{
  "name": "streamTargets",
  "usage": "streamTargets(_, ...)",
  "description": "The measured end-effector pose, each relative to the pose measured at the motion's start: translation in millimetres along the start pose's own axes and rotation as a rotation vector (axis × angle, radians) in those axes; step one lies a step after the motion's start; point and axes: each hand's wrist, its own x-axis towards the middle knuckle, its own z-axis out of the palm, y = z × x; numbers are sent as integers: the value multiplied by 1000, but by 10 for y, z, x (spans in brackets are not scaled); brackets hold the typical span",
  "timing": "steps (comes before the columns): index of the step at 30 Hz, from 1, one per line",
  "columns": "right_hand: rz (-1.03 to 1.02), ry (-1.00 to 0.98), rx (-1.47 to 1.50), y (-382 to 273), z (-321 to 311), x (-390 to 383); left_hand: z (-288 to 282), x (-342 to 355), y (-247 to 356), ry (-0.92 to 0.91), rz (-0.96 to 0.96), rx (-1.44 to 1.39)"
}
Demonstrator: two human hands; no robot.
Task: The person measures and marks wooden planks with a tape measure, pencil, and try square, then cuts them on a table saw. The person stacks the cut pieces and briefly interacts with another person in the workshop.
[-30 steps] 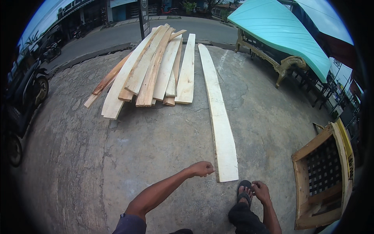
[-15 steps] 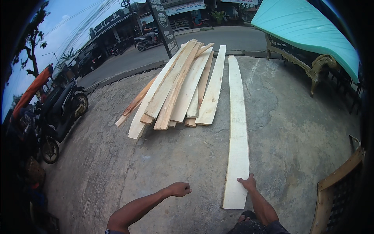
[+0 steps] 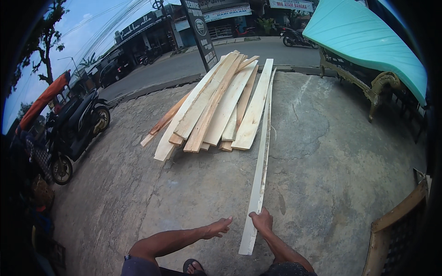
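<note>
My right hand grips a long pale wooden board near its close end. The board is turned partly on edge, so its rough edge shows, and it stretches away from me to the right of the stacked planks. My left hand is just left of the board's near end, apart from it, fingers stretched out and holding nothing. Ahead lies a loose pile of pale and reddish wooden planks; one plank rests at the pile's right side, close to the held board.
Cracked concrete floor surrounds me. A carved sofa frame under a turquoise foam sheet stands far right. A wooden frame is at near right. Parked motorcycle at left; a road lies beyond the dark signboard.
My right hand has moved left, tilting the board from flat toward its edge and swinging it toward the pile. My left hand's fingers have extended toward the board.
</note>
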Motion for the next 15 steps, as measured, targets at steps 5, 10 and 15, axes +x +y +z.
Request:
streamTargets(5, -81, -214, -5, -648, 222, -790, 239, 86, -404, -103, 92, -414)
streamTargets(10, -36, -572, -98, -1280, 664, -1214, 20, -876, -519, 40, 222, -669)
streamTargets(15, -86, -858, -90, -1292, 956, -1091, -756, -1044, -1501, 250, 182, -516)
